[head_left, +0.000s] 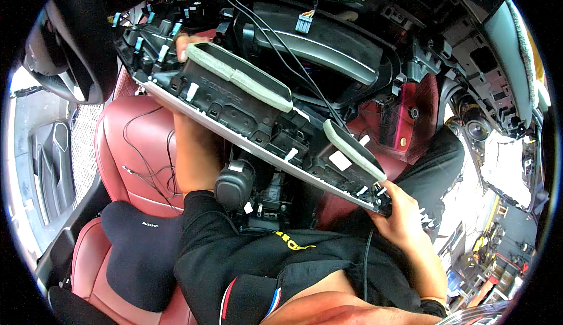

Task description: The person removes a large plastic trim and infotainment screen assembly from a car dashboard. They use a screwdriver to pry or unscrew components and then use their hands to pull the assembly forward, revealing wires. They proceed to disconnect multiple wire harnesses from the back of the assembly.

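A long dashboard trim panel (234, 143) lies slantwise across my lap, its back side up, lifted off any surface. Two foam-edged vent openings, white clips and black ribs show on it. My left hand (183, 46) grips its far left part, with the fingertips over the edge and the rest hidden under the panel. At the near right end my right hand (399, 210) is closed on the corner, thumb on top. Close to the panel's left end stand several blue-tipped clips (139, 44). The panel's front face is turned away from view.
Beyond the panel lies the opened dashboard with a curved black housing (316, 49), thin black cables and a loose connector (303, 23). The steering wheel (64, 61) is at the far left. Red seats (135, 149), a gear lever (233, 184) and a black cushion (141, 254) are near.
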Demonstrator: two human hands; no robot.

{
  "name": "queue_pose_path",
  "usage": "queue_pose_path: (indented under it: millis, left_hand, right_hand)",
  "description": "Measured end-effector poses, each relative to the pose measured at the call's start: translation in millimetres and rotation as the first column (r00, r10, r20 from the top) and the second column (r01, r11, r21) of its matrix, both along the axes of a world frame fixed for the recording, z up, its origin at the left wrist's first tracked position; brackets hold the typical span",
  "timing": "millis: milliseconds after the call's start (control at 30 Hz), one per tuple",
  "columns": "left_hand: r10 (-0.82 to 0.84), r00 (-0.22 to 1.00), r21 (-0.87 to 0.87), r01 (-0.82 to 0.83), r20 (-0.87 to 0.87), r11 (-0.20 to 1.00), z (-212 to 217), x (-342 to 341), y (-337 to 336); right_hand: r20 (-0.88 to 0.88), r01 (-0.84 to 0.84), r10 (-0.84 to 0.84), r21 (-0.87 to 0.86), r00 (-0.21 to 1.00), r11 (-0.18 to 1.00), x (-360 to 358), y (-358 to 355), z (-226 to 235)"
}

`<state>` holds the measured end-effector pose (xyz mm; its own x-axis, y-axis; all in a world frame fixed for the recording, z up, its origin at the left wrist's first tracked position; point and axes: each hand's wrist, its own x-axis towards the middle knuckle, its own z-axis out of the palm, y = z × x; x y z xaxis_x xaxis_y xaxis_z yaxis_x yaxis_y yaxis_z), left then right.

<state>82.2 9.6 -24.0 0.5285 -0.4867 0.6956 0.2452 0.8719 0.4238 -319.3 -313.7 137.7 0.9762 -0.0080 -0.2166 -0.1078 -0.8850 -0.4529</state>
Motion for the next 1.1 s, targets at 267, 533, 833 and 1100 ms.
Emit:
queue_pose_path:
  millis: [267,533,833,1100]
  left_hand:
    - [0.284,0.925,0.119,-0.262,-0.254,0.958,21,-32,43]
    - [0.54,0.709,0.357,-0.41,-0.454,0.839,17,-17,51]
    - [0.595,0.536,0.456,-0.383,-0.598,0.804,4,-18,30]
    - [0.648,0.446,0.547,-0.347,-0.618,0.761,23,-7,52]
  right_hand:
    - [-0.144,-0.023,0.056,0.221,0.988,0.975,25,-5,32]
    - [-0.145,-0.096,0.129,0.213,0.981,0.972,33,18,59]
    - [-0.263,-0.102,0.072,-0.101,0.962,0.99,49,35,151]
    - [-0.421,0.082,-0.139,-0.149,0.896,0.985,115,142,213]
